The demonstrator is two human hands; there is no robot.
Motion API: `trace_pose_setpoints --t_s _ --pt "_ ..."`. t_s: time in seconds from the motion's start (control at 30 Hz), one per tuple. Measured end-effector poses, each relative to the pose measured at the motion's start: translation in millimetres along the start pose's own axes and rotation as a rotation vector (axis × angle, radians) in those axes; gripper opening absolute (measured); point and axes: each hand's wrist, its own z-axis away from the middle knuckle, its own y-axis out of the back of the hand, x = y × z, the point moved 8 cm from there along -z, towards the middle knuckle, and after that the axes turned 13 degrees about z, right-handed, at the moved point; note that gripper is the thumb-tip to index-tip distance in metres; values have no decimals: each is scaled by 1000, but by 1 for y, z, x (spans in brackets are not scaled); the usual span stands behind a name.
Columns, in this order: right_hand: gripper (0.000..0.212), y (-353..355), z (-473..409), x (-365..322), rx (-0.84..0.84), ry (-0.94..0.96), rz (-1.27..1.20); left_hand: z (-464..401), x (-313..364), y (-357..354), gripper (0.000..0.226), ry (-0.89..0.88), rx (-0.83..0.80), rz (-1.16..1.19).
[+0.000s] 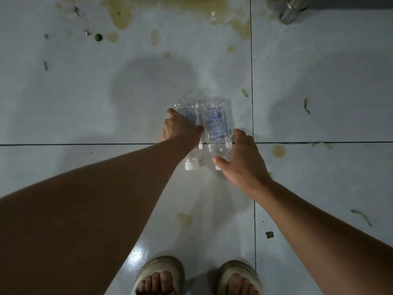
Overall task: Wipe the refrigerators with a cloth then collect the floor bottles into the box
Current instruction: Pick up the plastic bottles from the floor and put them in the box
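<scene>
Clear plastic bottles, two of them, lie side by side at centre of view on the floor (85, 107), white caps pointing to 6 o'clock, toward my feet. Left bottle (192, 155) & right bottle (215, 124) are touching along their length, both w/ blue-printed labels. My left hand (180, 128) sits over the left bottle's upper half, fingers curled round it, thumb toward the gap btw the two. My right hand (242, 158) is at 4 o'clock of the right bottle, thumb near its cap end, fingers spread apart & cupping its outer side; can't tell if it's actually gripping yet, looks like touching only. Bottles straddle the dark grout line where four pale glossy tiles meet. Yellowish spill stains (121, 15) spread at 12 o'clock, smaller blotches at 3 and 6 o'clock of the bottles. Green scraps (244, 93) scattered at 2 o'clock & elsewhere. Metal container (290, 11) partly in view, far 1 o'clock corner. My sandals (161, 273) at 6 o'clock, bottom edge.
</scene>
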Motion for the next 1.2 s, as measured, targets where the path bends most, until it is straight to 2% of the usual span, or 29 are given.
trace_pose_setpoints --t_s 0.13,0.33,0.43,0.5,0.67,0.87,1.2 --pt "78 -2 1 -4 -10 -4 14 0 -3 19 60 -8 26 -31" --pt "99 -9 -5 -20 -17 -68 79 7 -18 60 60 -19 41 -114" --pt "101 -12 -14 -26 22 -103 87 8 -22 71 62 -33 39 -147" --pt "96 -12 -18 -27 46 -128 41 8 -21 74 62 -56 34 -155" --pt "65 2 -1 -23 42 -138 72 24 -12 82 59 -67 3 -134" --pt "56 79 47 -34 47 -42 167 79 34 112 60 -90 -17 -130" --pt "59 286 142 -97 155 22 210 201 181 228 61 -260 27 -150"
